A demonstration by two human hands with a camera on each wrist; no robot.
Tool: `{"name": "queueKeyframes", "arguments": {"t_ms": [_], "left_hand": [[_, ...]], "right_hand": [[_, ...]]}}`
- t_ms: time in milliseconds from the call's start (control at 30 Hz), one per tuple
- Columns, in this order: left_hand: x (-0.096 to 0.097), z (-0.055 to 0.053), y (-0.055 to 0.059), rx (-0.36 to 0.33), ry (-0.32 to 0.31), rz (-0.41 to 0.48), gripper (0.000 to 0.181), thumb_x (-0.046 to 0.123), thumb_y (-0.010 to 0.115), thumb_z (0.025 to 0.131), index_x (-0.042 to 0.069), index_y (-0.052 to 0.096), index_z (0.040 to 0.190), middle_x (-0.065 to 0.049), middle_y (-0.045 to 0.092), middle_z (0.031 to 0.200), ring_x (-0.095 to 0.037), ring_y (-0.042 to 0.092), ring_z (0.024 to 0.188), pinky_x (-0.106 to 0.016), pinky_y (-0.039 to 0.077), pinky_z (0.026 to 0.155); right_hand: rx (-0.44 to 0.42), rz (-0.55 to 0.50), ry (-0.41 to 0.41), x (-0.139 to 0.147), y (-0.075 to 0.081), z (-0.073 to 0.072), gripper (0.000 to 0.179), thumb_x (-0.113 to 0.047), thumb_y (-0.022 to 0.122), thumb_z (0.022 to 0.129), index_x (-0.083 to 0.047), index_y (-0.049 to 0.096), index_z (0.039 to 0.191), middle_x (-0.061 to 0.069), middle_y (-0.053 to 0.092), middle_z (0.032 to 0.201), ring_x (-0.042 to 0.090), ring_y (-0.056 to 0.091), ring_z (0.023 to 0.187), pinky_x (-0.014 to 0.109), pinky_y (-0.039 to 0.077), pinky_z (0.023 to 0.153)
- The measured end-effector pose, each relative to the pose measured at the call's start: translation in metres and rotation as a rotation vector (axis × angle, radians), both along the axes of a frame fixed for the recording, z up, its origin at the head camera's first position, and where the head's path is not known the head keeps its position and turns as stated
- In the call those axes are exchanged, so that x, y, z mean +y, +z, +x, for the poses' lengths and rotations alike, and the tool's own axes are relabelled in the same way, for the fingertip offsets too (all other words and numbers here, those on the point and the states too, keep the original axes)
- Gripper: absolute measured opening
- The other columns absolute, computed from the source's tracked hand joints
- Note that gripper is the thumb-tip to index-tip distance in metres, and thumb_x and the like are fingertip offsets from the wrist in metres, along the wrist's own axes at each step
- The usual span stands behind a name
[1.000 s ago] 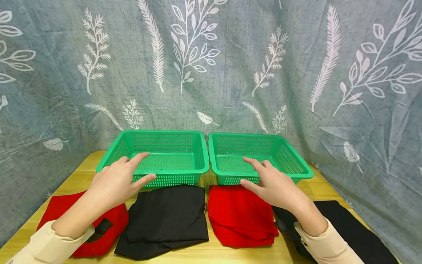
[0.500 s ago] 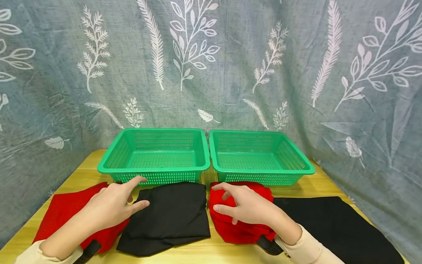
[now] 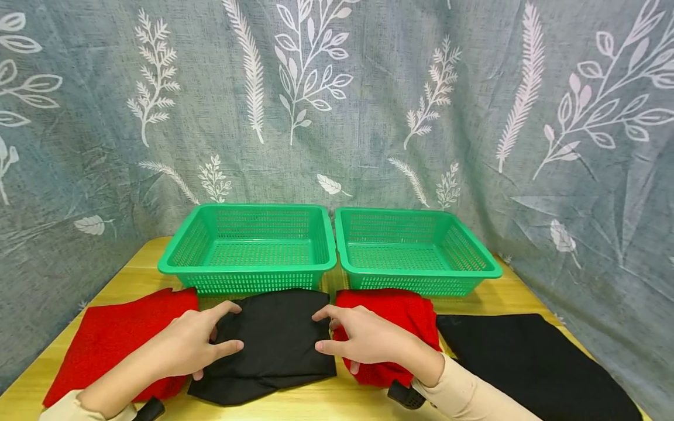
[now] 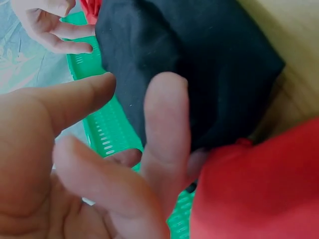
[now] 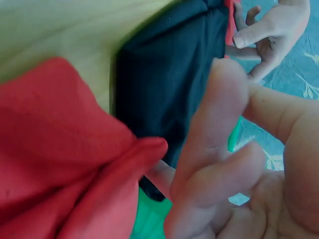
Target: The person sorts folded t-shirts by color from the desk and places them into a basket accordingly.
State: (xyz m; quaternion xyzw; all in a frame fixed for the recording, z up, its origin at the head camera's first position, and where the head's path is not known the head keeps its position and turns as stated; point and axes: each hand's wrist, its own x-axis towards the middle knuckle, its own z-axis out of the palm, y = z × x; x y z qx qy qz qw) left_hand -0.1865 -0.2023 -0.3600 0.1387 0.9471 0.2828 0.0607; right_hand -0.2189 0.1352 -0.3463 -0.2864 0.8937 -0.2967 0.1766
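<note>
Black cloth (image 3: 276, 348): folded on the bench (image 3: 316, 404), between the left red cloth (image 3: 126, 323) and right red cloth (image 3: 402, 310), before the left green basket (image 3: 247, 269).
Left hand (image 3: 191, 340): fingers released, half spread, thumb apart from forefinger, at the cloth's left edge; contact unclear.
Right hand (image 3: 364, 335): fingers released, similarly parted, at its right edge; contact unclear.

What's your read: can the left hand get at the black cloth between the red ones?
Likely yes: the left hand is at the left edge of the black cloth, with nothing lying on top; the right hand is at the opposite edge.
</note>
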Motion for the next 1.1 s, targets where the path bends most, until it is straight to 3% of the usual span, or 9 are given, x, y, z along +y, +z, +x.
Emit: {"name": "queueKeyframes", "arguments": {"t_ms": [133, 233, 367, 500, 600, 700, 867, 1100], "left_hand": [[0.000, -0.001, -0.003, -0.041, 0.015, 0.028, 0.068, 0.036, 0.087, 0.091, 0.015, 0.055, 0.148, -0.006, 0.055, 0.076, -0.016, 0.063, 0.042, -0.026, 0.054, 0.069], [0.000, -0.001, -0.003, -0.048, 0.012, 0.037, 0.068, 0.035, 0.087, 0.091, 0.015, 0.055, 0.148, -0.006, 0.055, 0.081, -0.016, 0.064, 0.043, -0.026, 0.055, 0.070], [0.000, 0.000, -0.004, -0.056, 0.009, 0.033, 0.067, 0.036, 0.087, 0.091, 0.017, 0.055, 0.148, -0.006, 0.060, 0.088, -0.016, 0.064, 0.043, -0.033, 0.057, 0.077], [-0.001, 0.001, -0.004, -0.063, 0.000, 0.031, 0.067, 0.037, 0.087, 0.091, 0.018, 0.055, 0.147, -0.010, 0.067, 0.103, -0.016, 0.064, 0.043, -0.047, 0.060, 0.091], [-0.003, 0.003, -0.004, -0.062, -0.021, 0.037, 0.067, 0.038, 0.086, 0.092, 0.018, 0.055, 0.148, -0.012, 0.070, 0.110, -0.015, 0.065, 0.044, -0.051, 0.060, 0.095], [-0.006, 0.006, -0.004, -0.056, -0.045, 0.038, 0.067, 0.037, 0.086, 0.093, 0.017, 0.054, 0.148, -0.008, 0.069, 0.100, -0.015, 0.063, 0.044, -0.039, 0.061, 0.083], [-0.008, 0.007, -0.005, -0.015, -0.036, 0.000, 0.069, 0.035, 0.085, 0.093, 0.016, 0.053, 0.150, 0.000, 0.059, 0.076, -0.014, 0.060, 0.042, -0.026, 0.050, 0.065], [-0.001, 0.004, -0.006, -0.061, 0.010, -0.014, 0.080, 0.039, 0.086, 0.092, 0.022, 0.046, 0.159, -0.004, 0.064, 0.076, -0.016, 0.061, 0.042, -0.028, 0.052, 0.062]], "right_hand": [[-0.034, 0.014, 0.014, -0.007, -0.001, 0.000, 0.050, -0.037, 0.077, 0.101, -0.024, 0.060, 0.146, 0.012, 0.071, 0.131, 0.021, 0.071, 0.052, 0.028, 0.056, 0.096], [-0.041, 0.036, 0.016, -0.009, -0.002, 0.000, 0.050, -0.040, 0.077, 0.100, -0.026, 0.060, 0.146, 0.013, 0.071, 0.133, 0.023, 0.072, 0.052, 0.035, 0.055, 0.107], [-0.053, 0.051, 0.033, -0.011, -0.003, -0.001, 0.049, -0.042, 0.076, 0.101, -0.027, 0.061, 0.145, 0.010, 0.077, 0.114, 0.024, 0.073, 0.052, 0.041, 0.051, 0.115], [-0.076, 0.043, 0.052, -0.013, -0.002, -0.001, 0.048, -0.039, 0.077, 0.101, -0.025, 0.061, 0.144, 0.007, 0.074, 0.107, 0.025, 0.073, 0.053, 0.031, 0.055, 0.103], [-0.083, 0.044, 0.058, -0.015, 0.000, -0.001, 0.048, -0.037, 0.077, 0.101, -0.024, 0.062, 0.144, 0.003, 0.070, 0.108, 0.025, 0.073, 0.052, 0.024, 0.054, 0.091], [-0.067, 0.060, 0.068, -0.015, 0.001, 0.000, 0.049, -0.038, 0.077, 0.101, -0.024, 0.061, 0.145, 0.002, 0.068, 0.088, 0.027, 0.071, 0.051, 0.023, 0.054, 0.084], [-0.010, 0.101, 0.067, -0.019, 0.003, -0.001, 0.052, -0.037, 0.077, 0.101, -0.023, 0.058, 0.147, 0.002, 0.058, 0.057, 0.029, 0.068, 0.049, 0.022, 0.053, 0.075], [0.004, 0.119, 0.040, -0.026, 0.001, -0.005, 0.057, -0.036, 0.078, 0.100, -0.027, 0.053, 0.151, 0.000, 0.055, 0.053, 0.026, 0.068, 0.048, 0.021, 0.053, 0.074]]}}
